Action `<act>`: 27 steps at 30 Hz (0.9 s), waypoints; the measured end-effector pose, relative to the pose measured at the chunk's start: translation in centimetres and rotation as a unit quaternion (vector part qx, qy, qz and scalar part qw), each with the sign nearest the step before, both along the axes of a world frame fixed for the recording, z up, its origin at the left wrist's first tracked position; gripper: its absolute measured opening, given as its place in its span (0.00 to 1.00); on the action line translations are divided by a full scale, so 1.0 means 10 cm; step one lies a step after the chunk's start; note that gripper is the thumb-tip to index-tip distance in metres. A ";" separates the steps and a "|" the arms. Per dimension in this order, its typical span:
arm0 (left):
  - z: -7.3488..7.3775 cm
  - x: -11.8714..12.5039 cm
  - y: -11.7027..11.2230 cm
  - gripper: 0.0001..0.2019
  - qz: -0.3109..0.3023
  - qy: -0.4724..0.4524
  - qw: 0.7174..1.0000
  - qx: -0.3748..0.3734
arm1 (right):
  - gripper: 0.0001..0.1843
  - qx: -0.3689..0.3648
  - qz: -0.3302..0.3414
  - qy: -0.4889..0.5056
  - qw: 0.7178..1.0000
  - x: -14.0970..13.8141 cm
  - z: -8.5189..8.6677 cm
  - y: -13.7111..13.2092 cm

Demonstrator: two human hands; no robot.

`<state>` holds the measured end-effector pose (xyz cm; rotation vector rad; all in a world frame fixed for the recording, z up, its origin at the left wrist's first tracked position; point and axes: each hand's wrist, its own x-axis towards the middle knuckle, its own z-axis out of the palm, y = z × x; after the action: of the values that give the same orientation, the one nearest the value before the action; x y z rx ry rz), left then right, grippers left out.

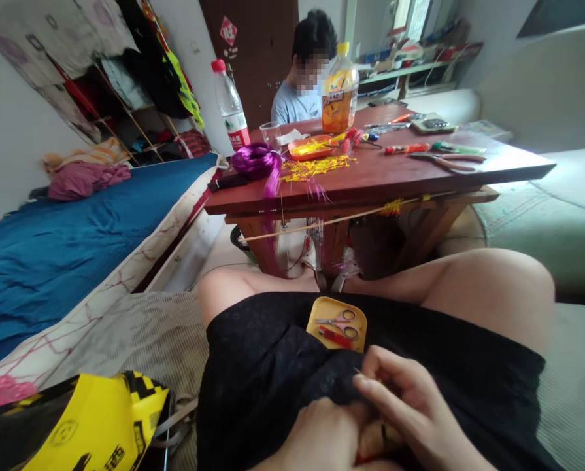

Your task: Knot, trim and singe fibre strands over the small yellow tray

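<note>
Head view: left hand (321, 435) and right hand (412, 409) met low over the lap on a black garment (272, 366), both closed on a small yellow-orange piece (374, 439), kind unclear. A yellow tray (329, 302) with scissors (341, 320) lay just beyond the fingers.

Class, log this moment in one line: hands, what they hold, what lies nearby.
left hand + right hand: together, pinching small piece, unclear | nearby: yellow tray, scissors | place: lap
</note>
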<state>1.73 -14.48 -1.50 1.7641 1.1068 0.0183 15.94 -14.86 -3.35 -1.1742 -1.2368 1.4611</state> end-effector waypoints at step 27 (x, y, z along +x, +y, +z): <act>-0.55 -0.36 1.01 0.21 0.472 -0.241 0.848 0.002 | 0.16 -0.095 -0.347 0.105 0.927 0.78 -0.16 0.96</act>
<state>-1.91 -4.35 -6.97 0.9587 1.4588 1.0057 23.70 -5.23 -4.90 -1.3573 -0.4517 1.1304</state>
